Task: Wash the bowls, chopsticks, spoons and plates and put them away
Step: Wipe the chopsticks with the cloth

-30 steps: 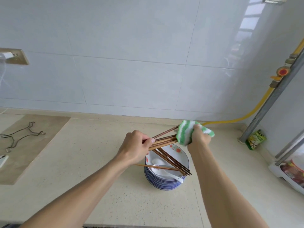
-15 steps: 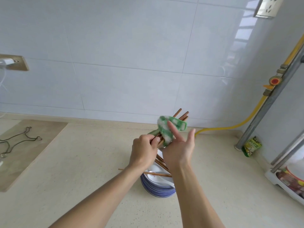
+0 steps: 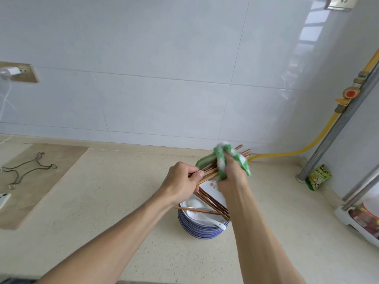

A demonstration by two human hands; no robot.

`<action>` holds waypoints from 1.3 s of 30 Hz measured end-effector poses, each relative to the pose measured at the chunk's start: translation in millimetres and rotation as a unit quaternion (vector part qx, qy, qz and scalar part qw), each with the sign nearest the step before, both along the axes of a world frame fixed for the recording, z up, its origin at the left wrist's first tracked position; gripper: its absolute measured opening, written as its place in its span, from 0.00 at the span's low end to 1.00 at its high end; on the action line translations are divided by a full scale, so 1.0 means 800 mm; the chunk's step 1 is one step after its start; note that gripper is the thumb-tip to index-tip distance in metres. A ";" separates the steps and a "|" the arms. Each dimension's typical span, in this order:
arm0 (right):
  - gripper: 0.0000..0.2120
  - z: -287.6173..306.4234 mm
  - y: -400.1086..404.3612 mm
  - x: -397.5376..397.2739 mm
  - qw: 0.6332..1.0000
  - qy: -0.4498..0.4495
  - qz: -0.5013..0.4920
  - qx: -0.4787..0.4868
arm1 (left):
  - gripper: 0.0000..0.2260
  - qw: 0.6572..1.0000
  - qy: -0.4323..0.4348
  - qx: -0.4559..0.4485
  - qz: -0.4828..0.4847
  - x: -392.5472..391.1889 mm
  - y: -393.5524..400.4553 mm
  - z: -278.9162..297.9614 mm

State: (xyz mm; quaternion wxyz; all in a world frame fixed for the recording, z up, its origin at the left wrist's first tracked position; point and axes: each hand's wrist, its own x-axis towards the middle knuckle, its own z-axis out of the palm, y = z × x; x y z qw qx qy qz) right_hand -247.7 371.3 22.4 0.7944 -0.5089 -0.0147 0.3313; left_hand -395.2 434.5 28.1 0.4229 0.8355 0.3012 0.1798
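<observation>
While no label reads clearly, left hand (image 3: pixel 181 181) grips chopsticks (image 3: pixel 207 173); right hand (image 3: pixel 230 177) clutches cloth (image 3: pixel 221 158).

I am looking at a wall of large pale glossy tiles (image 3: pixel 164 68), and window light is reflecting off it at the upper right. A beige speckled countertop (image 3: pixel 123 222) is running along below it, with a tan inset slab (image 3: pixel 51 171) lying at the left. A socket plate (image 3: pixel 22 72) is sitting on the wall at the left with a white plug in it, and another socket (image 3: pixel 339 3) is showing at the top right. A grey pipe (image 3: pixel 336 132) is slanting up the right corner, with a yellow hose (image 3: pixel 291 153) curving beside it.
</observation>
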 end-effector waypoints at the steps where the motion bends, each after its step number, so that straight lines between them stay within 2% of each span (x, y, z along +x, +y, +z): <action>1: 0.06 0.004 -0.002 0.016 0.999 0.022 -0.033 0.010 | 0.16 1.000 0.003 0.000 -0.003 -0.003 0.002 0.002; 4: 0.07 0.000 0.003 0.030 0.992 0.071 -0.105 0.026 | 0.14 1.000 0.007 0.006 0.006 -0.004 0.000 0.004; 9: 0.04 -0.023 0.018 -0.015 0.998 0.061 -0.010 -0.014 | 0.20 0.999 0.027 0.006 0.019 0.006 0.001 0.000; 10: 0.05 -0.025 0.015 -0.003 0.997 0.072 -0.011 -0.001 | 0.20 0.999 0.037 0.006 0.007 -0.002 0.005 -0.001; 14: 0.05 -0.016 0.005 0.036 0.990 0.082 -0.114 0.018 | 0.18 0.999 0.046 0.023 -0.006 -0.017 0.011 0.003; 17: 0.06 -0.017 0.023 -0.010 0.997 0.066 -0.031 0.029 | 0.18 0.999 0.031 0.028 0.014 0.000 0.010 0.009; 20: 0.08 -0.012 0.023 -0.012 0.997 0.075 -0.008 0.023 | 0.18 0.999 0.031 0.022 0.016 -0.003 0.013 0.014; 24: 0.10 -0.001 0.012 0.036 0.990 0.092 -0.077 0.074 | 0.12 0.999 0.037 0.023 -0.003 -0.025 0.019 0.019; 27: 0.14 -0.008 0.031 -0.003 0.995 0.061 -0.041 0.064 | 0.14 0.999 0.024 0.035 0.020 -0.010 0.015 0.021; 30: 0.09 -0.016 0.035 -0.029 0.998 0.050 0.004 0.034 | 0.16 0.999 0.030 0.034 0.023 -0.007 0.016 0.019; 33: 0.12 -0.006 0.015 0.006 0.996 0.061 -0.040 0.056 | 0.14 0.999 0.039 0.035 0.004 -0.029 0.018 0.014; 35: 0.15 -0.007 0.015 0.016 0.993 0.068 -0.091 0.037 | 0.14 0.998 0.036 0.050 0.008 -0.033 0.018 0.012; 39: 0.14 -0.016 0.025 -0.027 0.996 0.031 -0.061 -0.049 | 0.16 0.998 0.029 0.052 0.034 -0.025 0.019 0.008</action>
